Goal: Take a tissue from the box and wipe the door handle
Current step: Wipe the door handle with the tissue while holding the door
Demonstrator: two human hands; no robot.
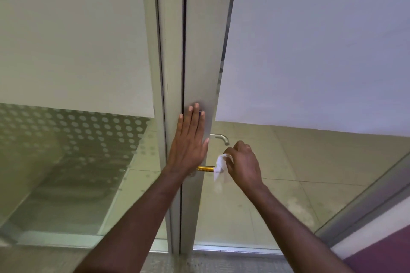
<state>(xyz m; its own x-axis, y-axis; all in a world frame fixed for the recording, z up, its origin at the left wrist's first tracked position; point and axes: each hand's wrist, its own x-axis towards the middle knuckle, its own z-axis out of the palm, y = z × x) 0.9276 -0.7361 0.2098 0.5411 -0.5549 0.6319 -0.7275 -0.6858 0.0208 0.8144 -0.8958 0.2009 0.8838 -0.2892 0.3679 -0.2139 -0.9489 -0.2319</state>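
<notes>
A white tissue is bunched in my right hand and wrapped around the end of a gold-coloured door handle on the near side of the grey metal door frame. My left hand lies flat on the frame just above the handle, with its fingers spread and pointing up. A second, silver lever handle shows through the glass on the far side of the door. No tissue box is in view.
Frosted glass panels fill the door and the fixed pane to the left. A dotted film band runs below the left pane. Tiled floor shows through the lower glass. A purple wall edge stands at the bottom right.
</notes>
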